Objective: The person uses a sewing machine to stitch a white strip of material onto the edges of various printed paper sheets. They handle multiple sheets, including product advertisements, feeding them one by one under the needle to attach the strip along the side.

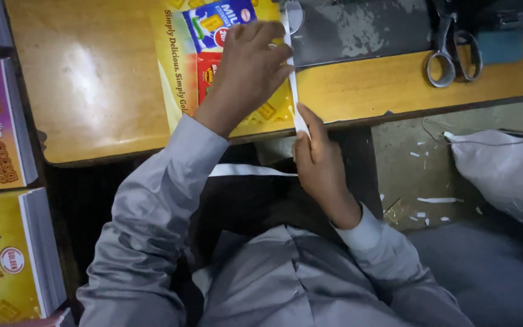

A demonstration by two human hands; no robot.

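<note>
On the yellow worktop [92, 79] lies a printed yellow sheet [180, 66], with stacks of printed sheets [7, 254] beside the worktop on the left. Scissors [452, 51] rest on its far right. A thin white paper strip [293, 85] runs across the worktop's front edge. The left hand [250, 63] presses fingers together on the strip's upper part, and the right hand [319, 160] pinches its lower end.

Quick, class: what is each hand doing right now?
Left hand: closed, pinching the upper part of a white paper strip.
Right hand: closed, pinching the strip's lower part.
</note>
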